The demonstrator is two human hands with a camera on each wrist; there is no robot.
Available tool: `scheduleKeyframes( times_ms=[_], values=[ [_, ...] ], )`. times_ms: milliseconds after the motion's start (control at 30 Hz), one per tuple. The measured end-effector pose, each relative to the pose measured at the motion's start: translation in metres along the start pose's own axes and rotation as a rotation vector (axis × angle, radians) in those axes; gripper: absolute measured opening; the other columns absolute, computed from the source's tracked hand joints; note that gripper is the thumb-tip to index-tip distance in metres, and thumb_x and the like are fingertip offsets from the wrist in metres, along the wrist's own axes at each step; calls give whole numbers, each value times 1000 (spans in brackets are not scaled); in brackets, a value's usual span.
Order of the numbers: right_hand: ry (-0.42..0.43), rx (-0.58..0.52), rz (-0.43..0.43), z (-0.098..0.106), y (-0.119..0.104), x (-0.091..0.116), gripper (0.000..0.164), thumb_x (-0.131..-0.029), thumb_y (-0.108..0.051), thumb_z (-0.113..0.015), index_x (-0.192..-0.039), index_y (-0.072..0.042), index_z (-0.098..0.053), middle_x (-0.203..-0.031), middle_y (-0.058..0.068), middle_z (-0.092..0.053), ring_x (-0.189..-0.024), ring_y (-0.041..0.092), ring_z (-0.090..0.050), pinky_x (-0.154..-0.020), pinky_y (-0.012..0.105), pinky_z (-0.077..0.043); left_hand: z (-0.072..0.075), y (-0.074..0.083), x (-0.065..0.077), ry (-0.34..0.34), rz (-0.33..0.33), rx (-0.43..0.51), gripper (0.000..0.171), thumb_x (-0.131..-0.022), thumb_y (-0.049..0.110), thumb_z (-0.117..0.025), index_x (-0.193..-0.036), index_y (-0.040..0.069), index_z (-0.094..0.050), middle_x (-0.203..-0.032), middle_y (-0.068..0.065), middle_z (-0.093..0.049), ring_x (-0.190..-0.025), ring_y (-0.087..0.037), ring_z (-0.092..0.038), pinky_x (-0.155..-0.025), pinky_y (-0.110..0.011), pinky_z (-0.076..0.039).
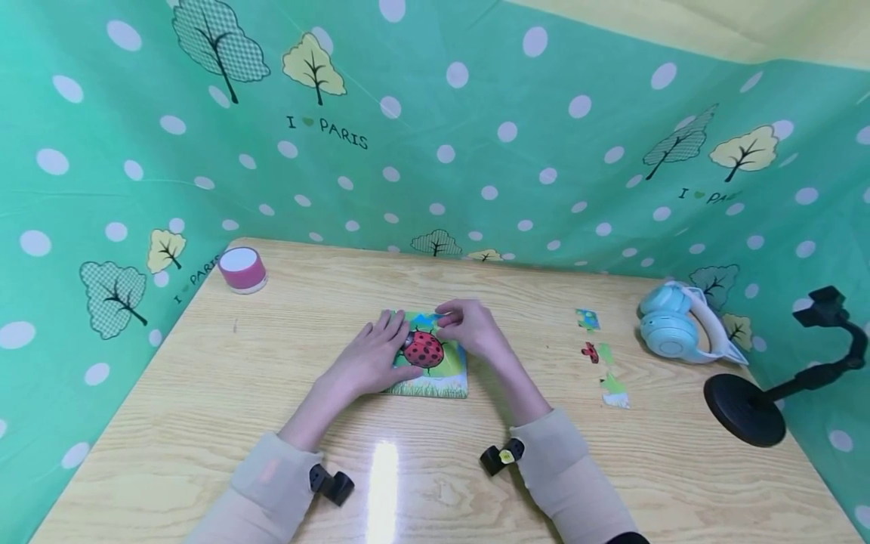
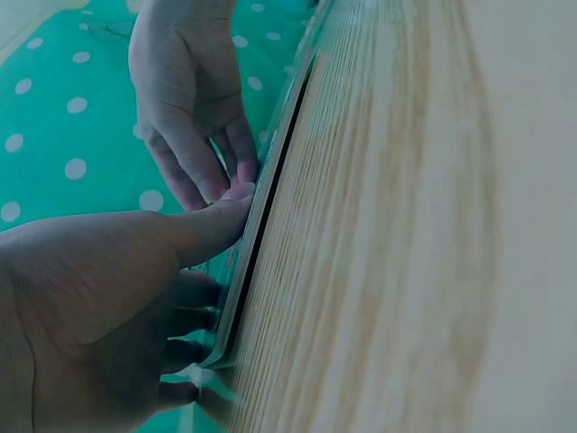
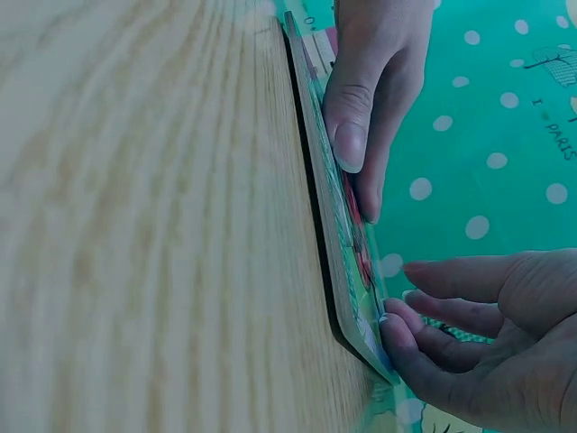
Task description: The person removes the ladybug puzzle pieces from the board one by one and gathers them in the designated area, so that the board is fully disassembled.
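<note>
A ladybug jigsaw puzzle board (image 1: 435, 387) lies flat on the wooden table. My left hand (image 1: 372, 355) rests on its left side with fingers spread, the thumb reaching along the lower part of the picture. At the upper right corner my right hand (image 1: 469, 326) touches the board with bent fingertips. In the right wrist view a gap shows between the thumb and fingertips of the right hand (image 3: 478, 334), and no piece is visible there. Loose puzzle pieces lie to the right: a blue one (image 1: 588, 319), a red one (image 1: 590, 352) and a green-and-white one (image 1: 615, 393).
Light blue headphones (image 1: 669, 332) lie at the table's right side, beside a black stand (image 1: 744, 412) with a bent arm. A pink round container (image 1: 242, 270) stands at the back left corner. Green dotted cloth (image 1: 435, 151) hangs around the wooden table (image 1: 224, 393).
</note>
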State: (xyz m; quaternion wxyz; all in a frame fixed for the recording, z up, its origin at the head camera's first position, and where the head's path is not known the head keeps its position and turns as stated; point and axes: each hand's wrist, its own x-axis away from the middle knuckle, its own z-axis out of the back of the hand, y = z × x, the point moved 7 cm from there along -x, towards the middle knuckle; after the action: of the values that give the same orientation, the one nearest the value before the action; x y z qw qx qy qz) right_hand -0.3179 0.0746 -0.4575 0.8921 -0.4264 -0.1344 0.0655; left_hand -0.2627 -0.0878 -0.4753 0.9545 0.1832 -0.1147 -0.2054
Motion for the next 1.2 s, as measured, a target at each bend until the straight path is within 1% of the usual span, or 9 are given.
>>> scheduleKeyframes(
  times_ms=[133, 300, 433, 667, 900, 1200],
  values=[
    [-4, 30, 26, -2, 0, -1, 44, -89, -6, -77, -132, -5, -68, -111, 11, -76, -102, 22, -70, -92, 37, -60, 0, 0, 0, 2, -1, 2, 91, -99, 56, -60, -161, 0, -26, -172, -20, -13, -161, -41, -8, -130, -61, -16],
    [-15, 37, 51, -5, 0, 0, 45, -89, -4, -77, -133, -6, -68, -111, 12, -74, -101, 22, -68, -89, 34, -59, -1, 0, 0, 4, -4, 2, 91, -99, 56, -60, -161, 0, -26, -172, -20, -13, -161, -41, -9, -130, -61, -16],
    [-19, 32, 49, -6, 1, -1, 49, -87, -3, -78, -135, -7, -67, -111, 11, -72, -102, 22, -66, -90, 35, -58, -1, 1, 0, 6, -8, 2, 91, -99, 56, -60, -161, -1, -26, -172, -21, -14, -161, -41, -9, -130, -61, -16],
    [-14, 35, 49, -7, 3, -3, 53, -86, -2, -80, -137, -6, -65, -112, 10, -71, -102, 22, -65, -90, 35, -58, 0, 2, 0, 8, -12, -3, 91, -99, 56, -60, -161, -1, -27, -172, -21, -15, -161, -41, -10, -130, -61, -17],
    [-9, 41, 52, -8, 3, -4, 52, -85, -1, -80, -135, -4, -66, -111, 10, -70, -102, 22, -65, -91, 35, -58, 0, 2, 0, 12, -9, -5, 90, -99, 55, -60, -161, -1, -27, -172, -21, -15, -161, -41, -10, -130, -61, -18],
    [10, 35, 39, -7, 2, -3, 53, -83, -1, -82, -134, -6, -68, -110, 8, -72, -102, 22, -66, -92, 34, -59, 0, 2, 0, 7, -7, -16, 90, -99, 56, -59, -161, 0, -26, -172, -20, -15, -161, -41, -10, -130, -60, -17]
  ],
)
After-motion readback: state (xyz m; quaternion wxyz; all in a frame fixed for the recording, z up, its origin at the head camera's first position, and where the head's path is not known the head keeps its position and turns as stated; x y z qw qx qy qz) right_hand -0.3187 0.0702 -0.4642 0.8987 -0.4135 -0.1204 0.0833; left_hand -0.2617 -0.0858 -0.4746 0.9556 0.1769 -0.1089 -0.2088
